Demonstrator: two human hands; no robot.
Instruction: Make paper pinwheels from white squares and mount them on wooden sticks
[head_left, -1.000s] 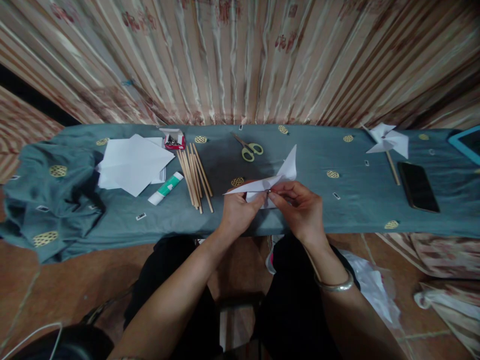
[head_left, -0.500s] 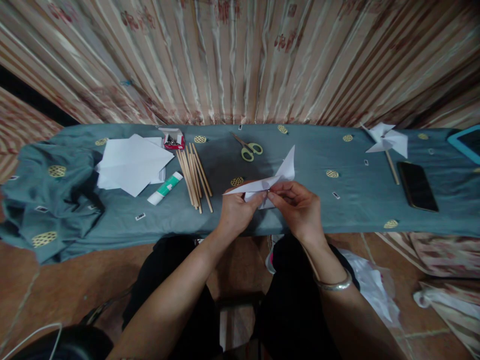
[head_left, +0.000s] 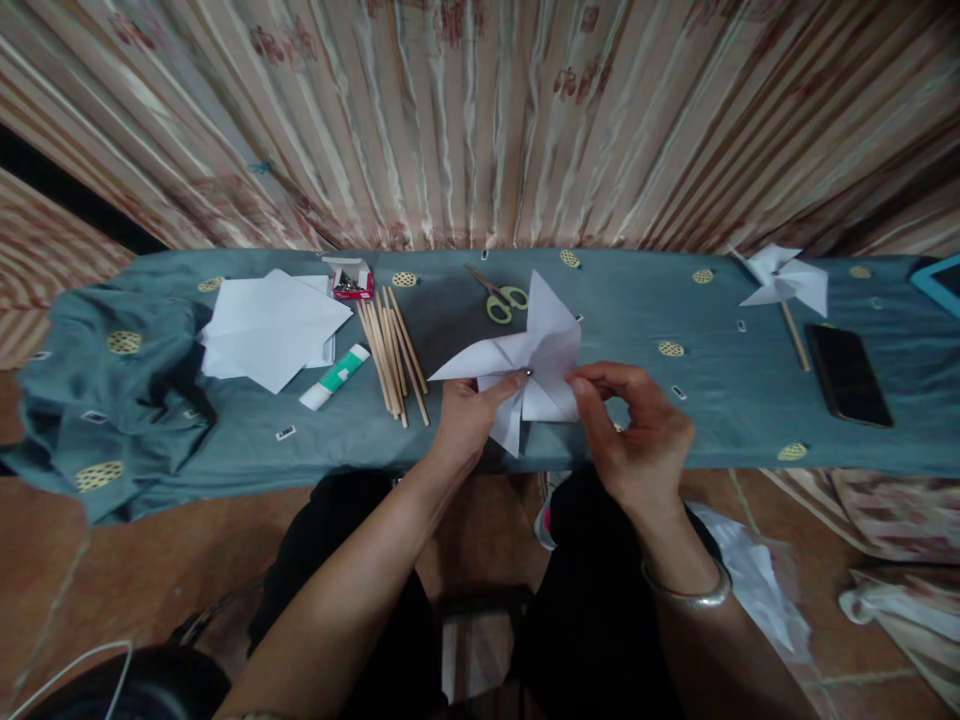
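Note:
A white paper pinwheel is held up over the near part of the table, its blades spread out and facing me. My left hand grips it from the left, the thumb lying on the front close to the centre and the other fingers hidden behind the paper. A small shiny pin head shows at the middle, right by that thumb tip. My right hand has thumb and index finger pinched at the pinwheel's right edge. No stick is visible on this pinwheel.
Left of the hands lie wooden sticks, a glue stick, white paper sheets and a red box of pins. Scissors lie beyond the hands. On the right are another pinwheel on a stick and a phone.
The pinwheel has turned from nearly edge-on to face me, showing its blades and pin. My right hand has moved from the centre out to the right edge.

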